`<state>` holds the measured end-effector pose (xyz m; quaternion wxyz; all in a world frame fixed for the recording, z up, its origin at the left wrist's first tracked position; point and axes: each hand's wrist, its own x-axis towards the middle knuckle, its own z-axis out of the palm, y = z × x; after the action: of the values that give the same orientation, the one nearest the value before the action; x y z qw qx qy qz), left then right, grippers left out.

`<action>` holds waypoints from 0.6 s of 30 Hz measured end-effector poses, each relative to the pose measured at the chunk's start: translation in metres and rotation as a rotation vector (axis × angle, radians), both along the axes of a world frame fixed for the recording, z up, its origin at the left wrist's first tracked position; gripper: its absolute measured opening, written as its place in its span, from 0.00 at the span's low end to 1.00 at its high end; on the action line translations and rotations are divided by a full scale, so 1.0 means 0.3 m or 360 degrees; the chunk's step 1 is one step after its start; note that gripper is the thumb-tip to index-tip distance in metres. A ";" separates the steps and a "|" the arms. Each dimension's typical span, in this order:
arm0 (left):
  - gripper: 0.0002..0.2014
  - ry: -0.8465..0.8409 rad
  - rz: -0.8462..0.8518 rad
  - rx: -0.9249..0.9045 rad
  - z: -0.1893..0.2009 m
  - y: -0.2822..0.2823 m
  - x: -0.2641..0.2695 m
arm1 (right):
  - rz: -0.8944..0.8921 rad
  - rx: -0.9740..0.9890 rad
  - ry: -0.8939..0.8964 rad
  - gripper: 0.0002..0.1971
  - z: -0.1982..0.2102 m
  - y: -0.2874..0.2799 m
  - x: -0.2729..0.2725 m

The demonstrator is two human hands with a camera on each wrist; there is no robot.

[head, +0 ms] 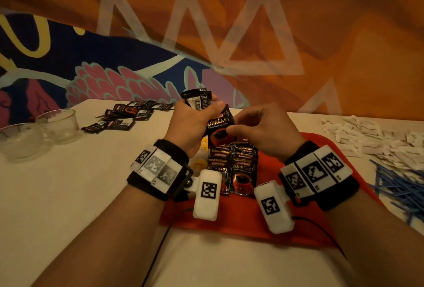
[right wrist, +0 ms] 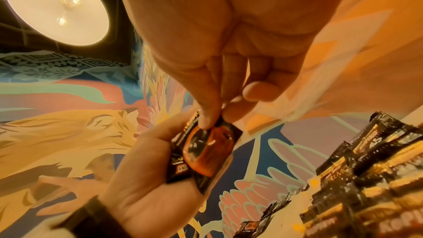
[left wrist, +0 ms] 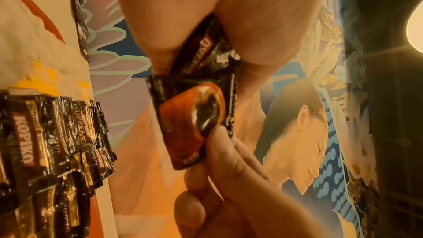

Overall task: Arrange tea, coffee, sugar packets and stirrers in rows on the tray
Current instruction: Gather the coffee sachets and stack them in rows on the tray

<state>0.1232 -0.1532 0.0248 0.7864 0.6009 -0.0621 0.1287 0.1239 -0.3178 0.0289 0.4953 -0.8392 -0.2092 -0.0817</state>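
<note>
My left hand (head: 202, 112) grips a small stack of black coffee packets (head: 198, 99) above the red tray (head: 263, 215). My right hand (head: 247, 126) pinches the lower edge of the front coffee packet (head: 219, 126) of that stack between thumb and forefinger. The same packet (left wrist: 194, 124) with its orange cup print shows in the left wrist view, and the packet (right wrist: 206, 151) in the right wrist view. Two overlapping rows of coffee packets (head: 231, 167) lie on the tray below the hands. Yellow tea packets (head: 199, 162) peek out left of them.
More coffee packets (head: 128, 114) lie scattered at the table's back left. Two glass bowls (head: 39, 133) stand at the far left. White sugar packets (head: 371, 140) are heaped at the right, with blue stirrers (head: 403, 185) in front of them. A black cable (head: 160, 247) runs along the near table.
</note>
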 end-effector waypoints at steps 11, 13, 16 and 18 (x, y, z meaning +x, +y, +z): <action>0.07 0.0328 0.0032 -0.0571 -0.009 0.096 0.061 | 0.0091 -0.0559 0.0909 0.08 -0.077 0.032 -0.088; 0.05 0.0334 0.0024 -0.0588 -0.006 0.099 0.055 | 0.0064 -0.0582 0.0962 0.07 -0.094 0.041 -0.098; 0.05 0.0324 0.0042 -0.0593 -0.006 0.107 0.051 | 0.0030 -0.0599 0.1019 0.07 -0.102 0.057 -0.106; 0.06 0.0320 0.0053 -0.0603 -0.008 0.113 0.055 | 0.0021 -0.0627 0.1036 0.08 -0.101 0.068 -0.110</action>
<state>0.1396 -0.1192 0.0225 0.8853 0.4532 0.0520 0.0905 0.0908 -0.2974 -0.0013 0.3655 -0.8990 -0.0580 0.2340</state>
